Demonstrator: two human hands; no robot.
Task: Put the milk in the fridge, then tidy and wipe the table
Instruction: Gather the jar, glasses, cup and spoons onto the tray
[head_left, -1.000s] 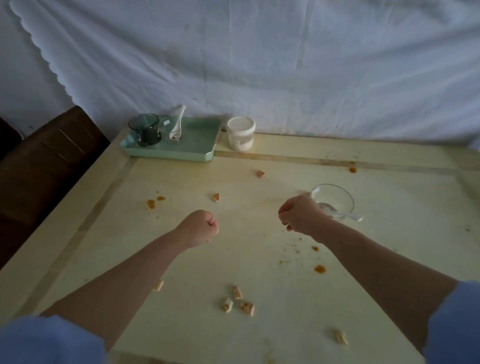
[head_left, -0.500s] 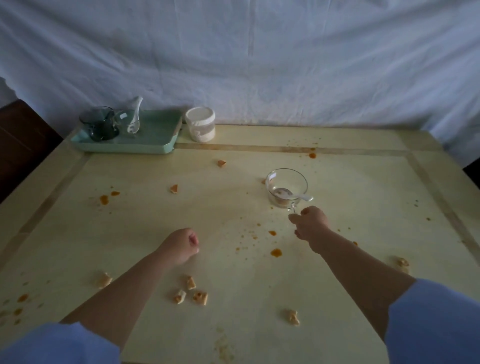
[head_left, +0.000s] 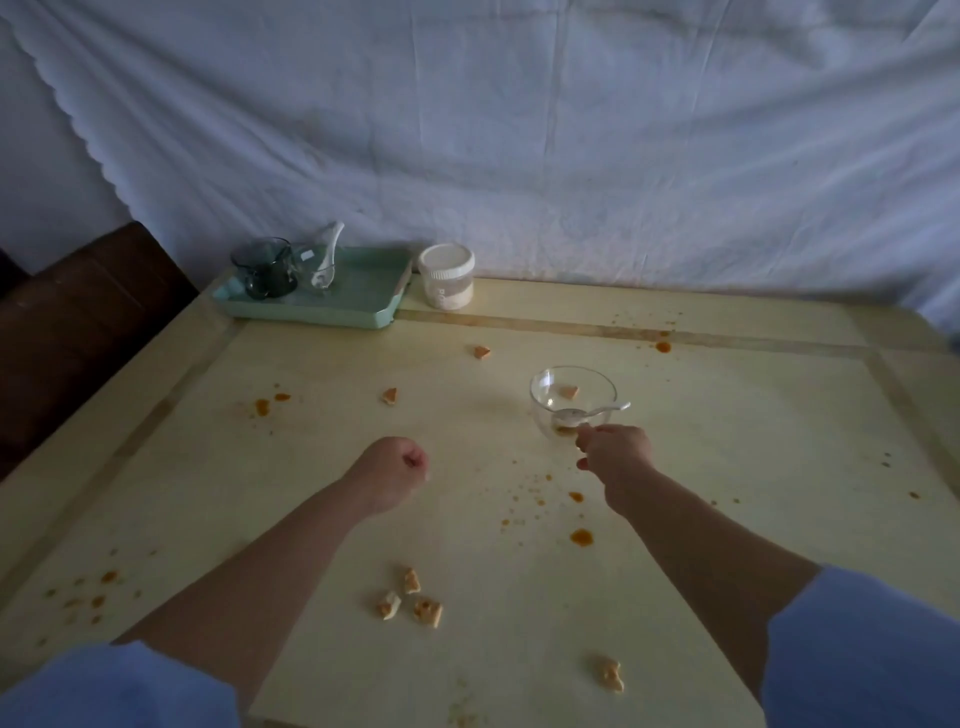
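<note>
closest to me, by the counter's (head_left: 753, 441) near edge, lie a lone crumb (head_left: 609, 675) and a cluster of three crumbs (head_left: 410, 597), with an orange stain (head_left: 581, 537) just beside my right forearm. further in, my left grip (head_left: 395, 467) hangs over the middle, closed in a fist with nothing showing in it. my right grip (head_left: 615, 452) has its bunched fingertips at the near wall of the glass bowl (head_left: 597, 382), right by the spoon (head_left: 592, 413) lying in it. i cannot tell whether it pinches anything. a crumb shows through the glass, inside or behind, i cannot say. at the far left corner sits the green tray (head_left: 311, 314) with a dark cup (head_left: 265, 267), and a white jar (head_left: 447, 278) just beside it. no milk is in view on the counter.

i think the bowl could skid or tip if i nudge its wall instead of gripping it, and the spoon could flip out and fling its residue. my right forearm could also smear the stain if it drops.

half a second ago my right grip was just short of the bowl. now it reaches the glass. the left fist looks unchanged.
</note>
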